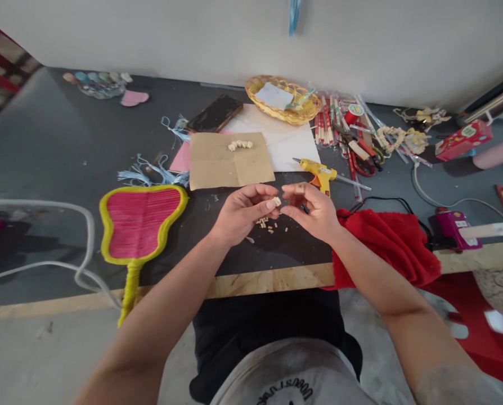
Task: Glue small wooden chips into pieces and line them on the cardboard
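Note:
My left hand (251, 211) pinches a small cream-coloured cluster of short pieces (277, 201) between thumb and fingertips. Close beside it, my right hand (313, 208) has its fingers curved, with a gap between thumb and forefinger. A small pale patch shows on its fingers; I cannot make out what it is. Beneath the hands, short cut bits of pale stick (270, 228) are scattered on the dark tabletop (234, 259). Farther back, a curved row of similar cream pieces (240, 145) lies on a sheet of brown card (230, 169). The yellow glue gun (319, 173) rests just behind my right hand.
A yellow-rimmed pink fan (144, 222) lies at left, its handle over the edge. Red cloth (382, 244) sits at right. Behind are a wicker basket (283, 117), a dark box (215, 114), bundled sticks (327, 121), and pliers and scissors (363, 157). White cable (89, 236) loops at left.

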A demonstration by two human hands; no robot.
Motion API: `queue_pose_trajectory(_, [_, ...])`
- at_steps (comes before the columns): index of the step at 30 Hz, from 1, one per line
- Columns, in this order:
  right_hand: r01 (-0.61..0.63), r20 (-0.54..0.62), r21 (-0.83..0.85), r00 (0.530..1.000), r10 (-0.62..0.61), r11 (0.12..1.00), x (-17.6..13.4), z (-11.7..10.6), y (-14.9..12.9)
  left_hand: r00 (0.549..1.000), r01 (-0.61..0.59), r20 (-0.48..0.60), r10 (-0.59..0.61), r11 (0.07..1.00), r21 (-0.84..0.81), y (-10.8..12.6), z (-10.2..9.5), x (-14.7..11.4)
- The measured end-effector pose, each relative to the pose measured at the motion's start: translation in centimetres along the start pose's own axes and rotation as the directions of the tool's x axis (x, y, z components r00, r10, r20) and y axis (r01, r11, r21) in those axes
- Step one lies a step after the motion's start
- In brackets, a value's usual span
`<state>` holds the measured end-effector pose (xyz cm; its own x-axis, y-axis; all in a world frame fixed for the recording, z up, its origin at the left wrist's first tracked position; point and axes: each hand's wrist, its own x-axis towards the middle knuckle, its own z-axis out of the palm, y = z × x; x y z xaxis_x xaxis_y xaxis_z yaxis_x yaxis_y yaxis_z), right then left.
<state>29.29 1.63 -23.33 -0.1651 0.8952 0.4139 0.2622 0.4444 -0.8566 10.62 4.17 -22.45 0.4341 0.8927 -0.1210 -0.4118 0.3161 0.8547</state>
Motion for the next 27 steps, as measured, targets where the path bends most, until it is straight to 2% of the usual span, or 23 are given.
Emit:
queue_pose_trajectory(3, [0.044, 0.035, -0.037, 0.999, -0.042, 0.998, 0.1, -0.1, 0.0, 1.0, 0.011, 0.02, -0.012, 1.0, 0.028, 0.0, 0.0, 0.0])
queue_pose_trajectory(8, [0.112, 0.029, -0.142, 0.994, -0.109, 0.984, 0.2, -0.2, -0.5, 0.999, 0.014, 0.042, -0.017, 0.998, 0.061, -0.1, -0.1, 0.0])
queue_pose_trajectory(13, [0.147, 0.04, -0.149, 0.989, -0.143, 0.978, 0.2, -0.3, -0.6, 0.998, 0.013, 0.066, -0.017, 0.998, 0.057, -0.2, -0.2, 0.0])
queue_pose_trajectory(21, [-0.122, 0.052, 0.009, 0.991, 0.121, 0.992, 0.0, 0.1, 0.3, 0.997, -0.074, -0.019, 0.074, 0.997, 0.017, -0.2, -0.1, 0.1])
queue_pose_trajectory(27, [-0.279, 0.12, 0.252, 0.959, 0.257, 0.927, 0.0, 0.8, 0.2, 0.994, -0.098, -0.046, 0.1, 0.994, 0.053, -0.6, -0.3, 0.2])
